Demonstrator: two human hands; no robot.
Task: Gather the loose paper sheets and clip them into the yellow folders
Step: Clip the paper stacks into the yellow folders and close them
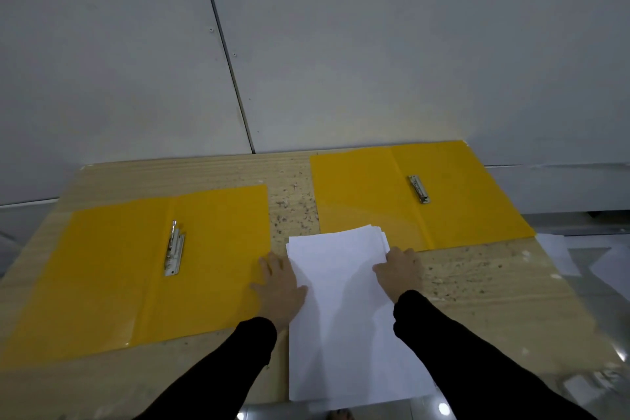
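Paper sheets (341,300), stacked lengthwise over the desk's (477,283) near edge between left yellow folder (218,249) and right yellow folder (467,211), sit flanked by left hand (278,286), fingers flat, and right hand (400,271), fingers curled at the edge, grip unclear.

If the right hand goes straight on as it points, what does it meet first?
Likely the right folder: the right hand, at the edge of the paper stack, points past its far corner toward that folder's left flap. Height is unclear.
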